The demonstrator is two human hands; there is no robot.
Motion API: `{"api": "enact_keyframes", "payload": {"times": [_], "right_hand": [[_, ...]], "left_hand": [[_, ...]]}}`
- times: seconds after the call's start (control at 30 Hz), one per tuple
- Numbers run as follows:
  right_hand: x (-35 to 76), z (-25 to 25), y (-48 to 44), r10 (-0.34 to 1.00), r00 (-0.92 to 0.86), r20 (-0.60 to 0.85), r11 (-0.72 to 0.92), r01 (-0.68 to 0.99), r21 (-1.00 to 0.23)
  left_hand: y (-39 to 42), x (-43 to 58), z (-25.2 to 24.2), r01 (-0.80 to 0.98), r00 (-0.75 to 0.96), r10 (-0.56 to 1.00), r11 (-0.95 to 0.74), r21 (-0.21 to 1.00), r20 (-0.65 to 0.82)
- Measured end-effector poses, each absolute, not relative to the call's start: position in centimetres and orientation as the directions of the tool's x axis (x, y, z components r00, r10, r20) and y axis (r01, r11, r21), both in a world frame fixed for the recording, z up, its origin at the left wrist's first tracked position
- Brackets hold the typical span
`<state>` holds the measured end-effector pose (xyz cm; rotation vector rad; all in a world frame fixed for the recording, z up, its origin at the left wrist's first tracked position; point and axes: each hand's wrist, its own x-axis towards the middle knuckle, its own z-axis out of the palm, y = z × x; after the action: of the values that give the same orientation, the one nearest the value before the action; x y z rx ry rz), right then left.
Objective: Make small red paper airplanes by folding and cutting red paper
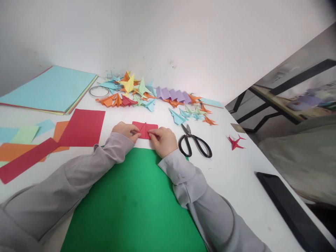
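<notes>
A small red sheet of paper (145, 126) with creases and a raised fold down its middle lies on the white table, just beyond a large green sheet (131, 196). My left hand (126, 131) pinches the paper's left part between thumb and fingertips. From the other side, my right hand (165, 140) is closed with thumb and forefinger on the fold right of the middle. Black-handled scissors (195, 140) lie beside my right hand, blades pointing away. Left of my left hand rests a larger red sheet (82, 127).
Folded paper figures (128, 84) in several colours pile up by the wall, with a purple pleated strip (173, 95). Large coloured sheets (49, 87) and a tape roll (99, 91) lie at back left. A red figure (236, 142) and a black tablet-like object (288, 210) sit right.
</notes>
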<state>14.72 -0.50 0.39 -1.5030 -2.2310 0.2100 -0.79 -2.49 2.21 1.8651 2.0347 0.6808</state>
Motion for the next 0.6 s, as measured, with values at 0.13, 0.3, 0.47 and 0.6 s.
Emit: {"api": "enact_keyframes", "payload": {"times": [0.13,0.3,0.47,0.6], "right_hand": [[14.7,0.34,-0.46,0.905,-0.332,0.265,0.413,0.835,-0.364],[14.6,0.36,-0.44,0.909,-0.329,0.256,0.403,0.848,-0.344],[14.49,0.55,-0.48,0.912,-0.333,0.238,0.399,0.855,-0.33],[14.46,0.57,-0.44,0.914,-0.33,0.236,0.393,0.861,-0.322]], "left_hand": [[-2.46,-0.95,2.05,0.844,-0.097,0.992,0.037,0.534,0.086],[-2.57,-0.91,2.06,0.841,-0.095,0.991,0.031,0.539,0.091],[-2.4,-0.92,1.96,0.858,-0.069,0.994,0.017,0.514,0.084],[-2.24,-1.06,1.68,0.921,0.023,0.994,-0.061,0.386,0.103]]}}
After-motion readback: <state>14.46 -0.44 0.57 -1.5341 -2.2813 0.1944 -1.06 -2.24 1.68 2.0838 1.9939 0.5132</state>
